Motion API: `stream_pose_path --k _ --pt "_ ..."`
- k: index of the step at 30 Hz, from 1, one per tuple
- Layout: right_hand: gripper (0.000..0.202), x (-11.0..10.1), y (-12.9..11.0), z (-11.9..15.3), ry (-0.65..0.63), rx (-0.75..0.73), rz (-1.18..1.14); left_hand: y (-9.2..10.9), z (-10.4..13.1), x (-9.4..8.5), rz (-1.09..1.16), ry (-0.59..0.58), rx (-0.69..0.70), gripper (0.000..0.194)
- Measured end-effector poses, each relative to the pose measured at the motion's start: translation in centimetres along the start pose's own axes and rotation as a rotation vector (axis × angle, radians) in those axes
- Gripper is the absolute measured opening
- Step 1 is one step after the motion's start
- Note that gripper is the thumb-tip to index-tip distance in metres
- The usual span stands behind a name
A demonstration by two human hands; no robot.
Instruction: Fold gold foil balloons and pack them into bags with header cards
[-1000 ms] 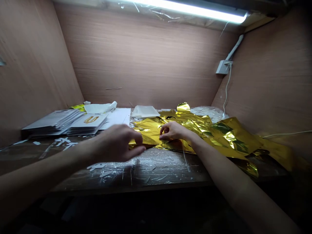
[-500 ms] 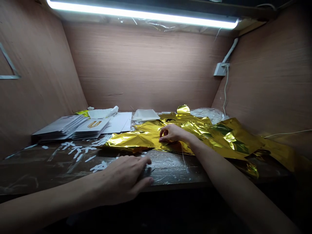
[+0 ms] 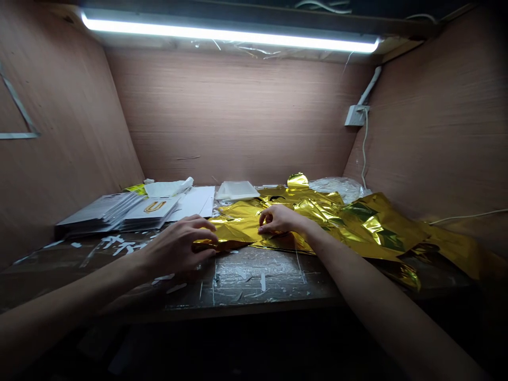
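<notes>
Shiny gold foil sheets [image 3: 325,211] lie in a loose, crumpled layer across the middle and right of the dark worktop [image 3: 254,278]. My right hand [image 3: 278,218] rests on the foil near its centre, thumb and index finger pinched on the sheet. At the foil's left end is my left hand [image 3: 186,241], fingers curved and apart, with a gap between thumb and fingertips. The foil's left corner shows by those fingertips; whether they touch it is unclear.
Stacks of white cards [image 3: 99,211] stand at the left, one with a gold U-shaped loop [image 3: 154,206]. Clear plastic sleeves [image 3: 237,190] and a clear bag [image 3: 337,188] lie at the back. White scraps [image 3: 129,247] litter the worktop's left. A socket box [image 3: 356,115] hangs at right.
My left hand has moved left and away from me, up to the foil's left end. My right hand stays on the foil. The view has tilted slightly.
</notes>
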State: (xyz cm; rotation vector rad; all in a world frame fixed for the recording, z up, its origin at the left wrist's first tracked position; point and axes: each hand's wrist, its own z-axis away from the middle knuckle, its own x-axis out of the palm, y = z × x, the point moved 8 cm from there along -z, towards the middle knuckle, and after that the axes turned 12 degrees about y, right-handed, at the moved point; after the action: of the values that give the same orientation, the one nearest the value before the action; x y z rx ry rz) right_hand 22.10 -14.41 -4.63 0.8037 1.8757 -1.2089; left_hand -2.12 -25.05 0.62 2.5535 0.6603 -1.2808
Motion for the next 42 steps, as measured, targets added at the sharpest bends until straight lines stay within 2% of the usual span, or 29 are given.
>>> stream_pose_path --k 3,9,15,20,24,30,34,38,42 --pt "0.035 0.0 0.0 0.1 -0.007 0.004 0.008 -0.6 1.0 0.5 -0.043 -0.048 0.056 0.023" --pt "0.032 0.1 0.0 0.2 -0.025 0.033 -0.017 -0.9 2.8 0.6 -0.101 -0.012 0.130 0.039" --pt "0.033 0.1 -0.1 0.3 -0.029 0.038 -0.008 -1.7 3.8 1.6 -0.189 -0.120 0.240 0.050" --pt "0.035 0.2 0.0 0.3 -0.029 0.025 -0.002 -2.6 4.3 2.7 -0.187 -0.193 0.247 0.051" --pt "0.033 0.2 -0.1 0.2 -0.024 0.016 0.018 -3.3 4.6 2.6 -0.083 -0.200 0.146 0.052" --pt "0.032 0.2 -0.1 0.2 -0.023 -0.002 0.017 -5.2 5.4 2.9 0.010 -0.283 -0.122 0.055" --pt "0.037 0.3 0.2 0.2 -0.037 0.019 -0.004 -6.1 5.9 3.3 0.044 -0.327 -0.197 0.055" --pt "0.036 0.3 0.3 0.2 -0.035 0.034 -0.028 -6.9 5.3 2.4 0.088 -0.205 -0.280 0.058" --pt "0.035 0.3 0.1 0.3 -0.038 0.053 -0.036 -8.5 5.2 0.6 0.097 -0.070 -0.463 0.076"
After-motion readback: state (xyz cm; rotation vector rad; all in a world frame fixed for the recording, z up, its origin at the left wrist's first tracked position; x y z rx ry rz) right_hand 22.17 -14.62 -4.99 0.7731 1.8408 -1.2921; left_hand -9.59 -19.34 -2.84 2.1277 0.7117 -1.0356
